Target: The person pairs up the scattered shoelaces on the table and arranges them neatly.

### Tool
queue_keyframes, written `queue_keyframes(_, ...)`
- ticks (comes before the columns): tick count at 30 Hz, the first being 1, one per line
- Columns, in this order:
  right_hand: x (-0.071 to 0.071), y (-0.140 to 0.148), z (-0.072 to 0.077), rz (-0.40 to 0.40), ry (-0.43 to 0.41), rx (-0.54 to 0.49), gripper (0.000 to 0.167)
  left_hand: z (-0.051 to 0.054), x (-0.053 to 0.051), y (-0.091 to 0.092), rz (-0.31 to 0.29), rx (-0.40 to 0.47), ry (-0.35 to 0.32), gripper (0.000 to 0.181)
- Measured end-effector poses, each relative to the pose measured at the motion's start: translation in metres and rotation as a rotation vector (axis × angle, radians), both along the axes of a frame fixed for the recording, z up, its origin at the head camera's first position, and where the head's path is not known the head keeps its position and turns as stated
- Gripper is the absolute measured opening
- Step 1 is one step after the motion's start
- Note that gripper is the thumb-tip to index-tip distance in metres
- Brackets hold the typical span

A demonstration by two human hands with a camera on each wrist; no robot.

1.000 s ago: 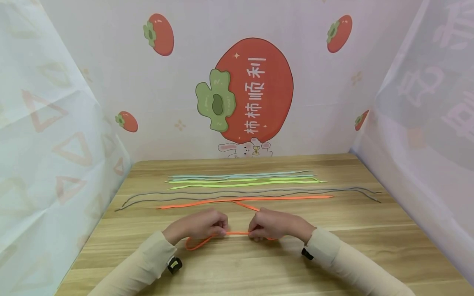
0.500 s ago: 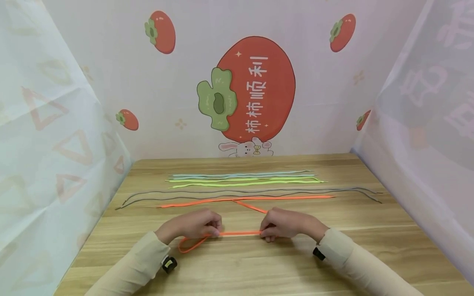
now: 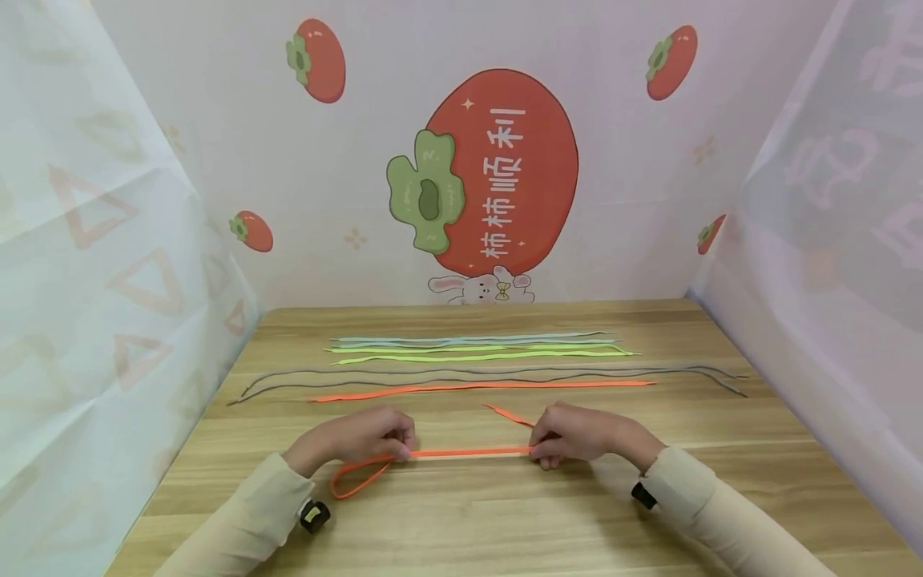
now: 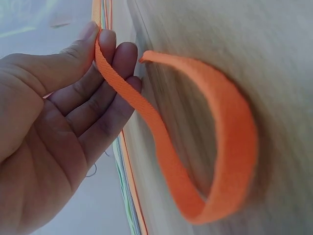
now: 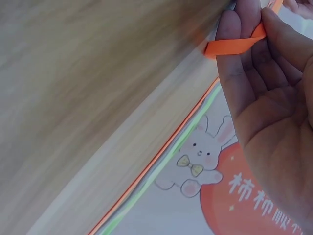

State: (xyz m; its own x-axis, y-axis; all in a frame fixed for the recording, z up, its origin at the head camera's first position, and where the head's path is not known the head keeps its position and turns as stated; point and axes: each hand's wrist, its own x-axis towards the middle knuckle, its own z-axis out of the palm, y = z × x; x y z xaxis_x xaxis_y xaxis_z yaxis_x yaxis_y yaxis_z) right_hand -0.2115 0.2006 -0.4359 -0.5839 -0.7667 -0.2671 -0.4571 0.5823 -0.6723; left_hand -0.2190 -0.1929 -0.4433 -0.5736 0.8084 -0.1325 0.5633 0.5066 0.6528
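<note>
An orange shoelace point(image 3: 472, 452) runs taut and straight between my two hands, low over the wooden table. My left hand point(image 3: 360, 437) pinches it between thumb and index finger; in the left wrist view its flat tail point(image 4: 234, 142) curls into a loop and the other fingers stay loosely bent. My right hand point(image 3: 580, 433) pinches the lace too, and in the right wrist view a stretch of the orange lace point(image 5: 234, 46) crosses its fingers. Beyond the right hand the lace's other end point(image 3: 505, 413) trails toward the back left.
A second orange shoelace point(image 3: 469, 387) lies straight across the table point(image 3: 461, 529). Behind it are thin grey laces point(image 3: 404, 372), then yellow-green laces point(image 3: 461, 357) and light blue laces point(image 3: 447, 341). A white printed backdrop point(image 3: 346, 160) stands at the table's far edge.
My hands have drawn apart, left hand leftward and right hand rightward, lengthening the taut stretch. The trailing end has slid clear of the second orange lace toward my right hand.
</note>
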Motion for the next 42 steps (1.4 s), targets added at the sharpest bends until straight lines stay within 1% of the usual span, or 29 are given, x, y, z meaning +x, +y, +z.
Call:
queue_keyframes(6,-0.001,0.013,0.001,-0.028,-0.028,-0.003,0.022,0.001,0.001,-0.01,0.025,-0.007,-0.028,0.014)
queue_keyframes(8,-0.002,0.018,0.001,-0.033,-0.025,0.001,0.021,0.001,0.002,-0.014,0.031,-0.004,-0.037,0.014)
queue_keyframes(16,-0.007,0.038,0.001,-0.076,-0.034,-0.001,0.022,0.003,0.001,-0.035,0.062,0.016,-0.033,0.013)
queue_keyframes(21,-0.011,0.052,0.002,-0.096,-0.035,-0.016,0.024,0.003,-0.001,-0.045,0.06,0.047,-0.032,0.012)
queue_keyframes(26,-0.015,0.066,0.001,-0.109,-0.043,-0.03,0.025,0.003,-0.002,-0.054,0.079,0.043,-0.014,0.011)
queue_keyframes(31,-0.017,0.081,0.003,-0.149,-0.074,-0.023,0.023,0.005,-0.003,-0.061,0.094,0.037,-0.005,0.011)
queue_keyframes(35,-0.018,0.094,0.004,-0.177,-0.102,-0.047,0.019,0.004,-0.006,-0.065,0.105,0.045,-0.008,0.011)
queue_keyframes(40,-0.02,0.107,0.003,-0.179,-0.094,-0.082,0.018,0.004,-0.007,-0.068,0.145,0.027,-0.014,0.011)
queue_keyframes(42,-0.021,0.111,0.002,-0.176,-0.076,-0.088,0.017,0.004,-0.007,-0.068,0.158,0.023,-0.024,0.011)
